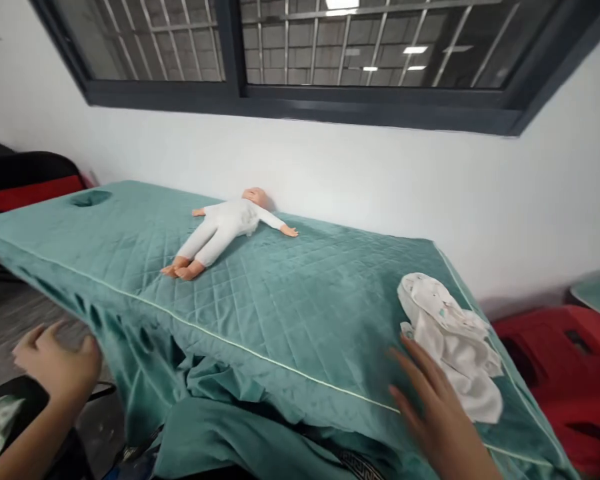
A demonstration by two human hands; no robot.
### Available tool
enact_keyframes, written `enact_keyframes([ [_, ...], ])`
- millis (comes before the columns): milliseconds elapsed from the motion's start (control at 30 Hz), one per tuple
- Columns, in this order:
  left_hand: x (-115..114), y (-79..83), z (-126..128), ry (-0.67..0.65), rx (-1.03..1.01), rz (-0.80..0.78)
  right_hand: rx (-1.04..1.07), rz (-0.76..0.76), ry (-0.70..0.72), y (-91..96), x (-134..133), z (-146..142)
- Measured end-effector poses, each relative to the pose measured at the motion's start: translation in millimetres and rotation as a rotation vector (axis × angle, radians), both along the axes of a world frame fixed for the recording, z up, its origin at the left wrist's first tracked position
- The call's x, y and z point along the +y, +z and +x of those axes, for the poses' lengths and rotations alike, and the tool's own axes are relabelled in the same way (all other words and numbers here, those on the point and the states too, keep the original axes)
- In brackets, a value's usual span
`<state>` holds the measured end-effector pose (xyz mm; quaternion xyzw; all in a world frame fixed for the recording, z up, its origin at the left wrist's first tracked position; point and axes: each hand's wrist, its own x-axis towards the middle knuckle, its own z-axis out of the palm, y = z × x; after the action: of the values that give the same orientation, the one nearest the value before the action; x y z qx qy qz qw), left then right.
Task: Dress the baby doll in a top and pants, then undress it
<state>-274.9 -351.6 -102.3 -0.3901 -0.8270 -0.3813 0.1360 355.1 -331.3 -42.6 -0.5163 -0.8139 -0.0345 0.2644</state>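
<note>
With 12 o'clock straight ahead of the wearer, a bed [300, 313] with a quilted green cover runs across the view from 10 to 3 o'clock, against a white wall [330, 170]. A doll [223, 223] in a white suit lies on it at 11 o'clock, close to the wall, its head pointing between 1 and 2 and its bare feet between 7 and 8. Its arms are spread, one towards 9, the other towards 4, and its legs lie side by side.

At 2 o'clock, near the end of the bed, a white cloth [453, 333] with small printed marks lies in a crumpled heap. The right hand [427, 400] is just beside it on the near side, fingers spread and lightly bent, gripping nothing; whether a fingertip touches the cloth I cannot tell.

The left hand [57, 363] is between 9 and 10 o'clock, off the near edge of the bed and above the grey floor [10, 307], half open with loosely curled fingers and holding nothing.

A barred window [300, 100] is at 12, and a red plastic object [570, 380] stands between 2 and 3, beyond the bed's end.
</note>
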Motion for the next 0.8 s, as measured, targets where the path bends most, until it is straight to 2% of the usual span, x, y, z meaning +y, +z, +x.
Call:
enact_keyframes([
  [33, 18, 6.0, 22, 0.023, 0.065, 0.138, -0.001, 0.038, -0.069, 11.6, 2, 7],
  [67, 36, 12.2, 49, -0.035, 0.109, 0.224, 0.0, 0.08, -0.15, 21.9, 5, 16],
  [133, 70, 23.0, 118, -0.236, 0.125, 0.309, -0.003, 0.138, -0.323, 36.1, 17, 34],
  [200, 102, 29.8, 193, -0.493, 0.049, 0.307, -0.006, 0.127, -0.475, 40.6, 35, 52],
  [267, 130, 32.8, 262, -0.773, -0.064, 0.242, 0.026, 0.015, -0.524, 38.0, 55, 65],
  [333, 154, 33.9, 315, -1.042, -0.179, 0.108, 0.102, -0.166, -0.529, 33.7, 75, 73],
  [367, 165, 34.1, 335, -1.132, -0.259, 0.058, 0.151, -0.242, -0.547, 32.2, 84, 74],
  [467, 190, 35.1, 368, -1.168, -0.533, -0.002, 0.303, -0.323, -0.62, 32.7, 106, 68],
  [533, 201, 36.0, 377, -1.192, -0.647, -0.026, 0.434, -0.319, -0.573, 36.4, 119, 54],
  [700, 214, 37.4, 377, -1.265, -0.887, 0.024, 0.745, -0.294, -0.218, 56.0, 147, -16],
  [800, 215, 39.6, 373, -1.234, -1.114, 0.131, 0.952, -0.431, -0.035, 76.4, 161, -63],
])
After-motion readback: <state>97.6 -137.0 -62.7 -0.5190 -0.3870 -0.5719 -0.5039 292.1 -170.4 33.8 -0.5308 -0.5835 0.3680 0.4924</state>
